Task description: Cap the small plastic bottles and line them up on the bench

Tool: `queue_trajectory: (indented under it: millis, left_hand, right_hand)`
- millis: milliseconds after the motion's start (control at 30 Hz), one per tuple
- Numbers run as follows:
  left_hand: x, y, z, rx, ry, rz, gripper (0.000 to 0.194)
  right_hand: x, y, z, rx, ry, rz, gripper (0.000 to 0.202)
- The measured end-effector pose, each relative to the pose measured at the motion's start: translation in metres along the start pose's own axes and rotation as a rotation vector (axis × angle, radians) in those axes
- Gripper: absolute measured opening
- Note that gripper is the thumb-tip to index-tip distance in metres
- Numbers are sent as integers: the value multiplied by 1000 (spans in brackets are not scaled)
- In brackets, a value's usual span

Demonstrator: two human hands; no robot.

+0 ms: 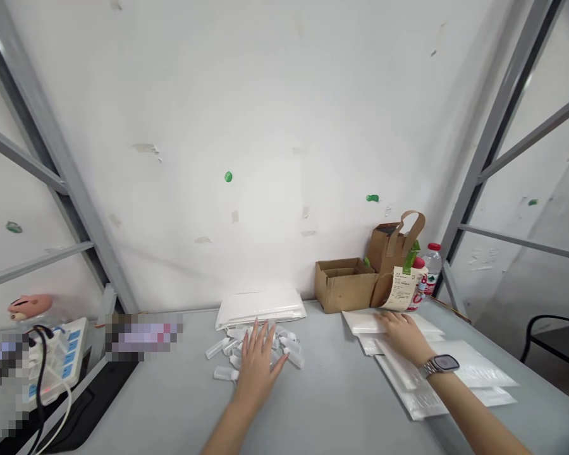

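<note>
My left hand (258,366) is spread, palm down, over a loose pile of small clear plastic bottles (294,355) in the middle of the grey table. Behind the pile lies a stack of flat white packets (260,306) near the wall. On the right, my right hand (403,338) rests on several white plastic mailing bags (478,364) that overlap one another. Its fingers lie fairly flat on the upper bags, and a watch is on that wrist.
An open cardboard box (344,294), a brown paper bag (383,253) with a receipt, and bottles with red caps (433,262) stand at the back right. A power strip (61,360) with cables and a black mat (95,404) are at the left.
</note>
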State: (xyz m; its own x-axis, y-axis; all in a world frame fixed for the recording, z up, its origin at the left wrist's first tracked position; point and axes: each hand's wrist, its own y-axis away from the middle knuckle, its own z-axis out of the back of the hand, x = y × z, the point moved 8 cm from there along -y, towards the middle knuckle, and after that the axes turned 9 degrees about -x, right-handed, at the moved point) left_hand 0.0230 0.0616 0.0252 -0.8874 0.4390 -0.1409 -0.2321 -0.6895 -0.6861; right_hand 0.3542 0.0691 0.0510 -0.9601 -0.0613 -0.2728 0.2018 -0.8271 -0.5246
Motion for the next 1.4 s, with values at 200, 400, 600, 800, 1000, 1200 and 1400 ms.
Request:
queue_trajectory:
  millis: [200, 400, 600, 800, 1000, 1200, 1400]
  left_hand:
    - [3, -7, 9, 34, 505, 260, 42]
    - [-13, -3, -1, 287, 1571, 854, 67]
    - [17, 7, -9, 50, 1650, 1221, 38]
    - [31, 7, -8, -65, 1579, 1254, 36]
    - [23, 11, -20, 111, 1298, 1168, 47]
    - [29, 8, -21, 103, 1161, 1080, 42]
    - [32, 7, -20, 62, 1087, 1036, 47]
  right_hand:
    - [26, -7, 52, -186, -107, 43, 44]
    - [129, -12, 114, -398, -341, 339, 53]
    - [168, -34, 108, -614, -662, 218, 52]
    - [159, -33, 28, -242, -1537, -620, 40]
    - [169, -32, 21, -60, -1619, -674, 44]
    - [140, -29, 43, -317, -1405, -639, 40]
    - [135, -32, 59, -456, -1292, -538, 34]
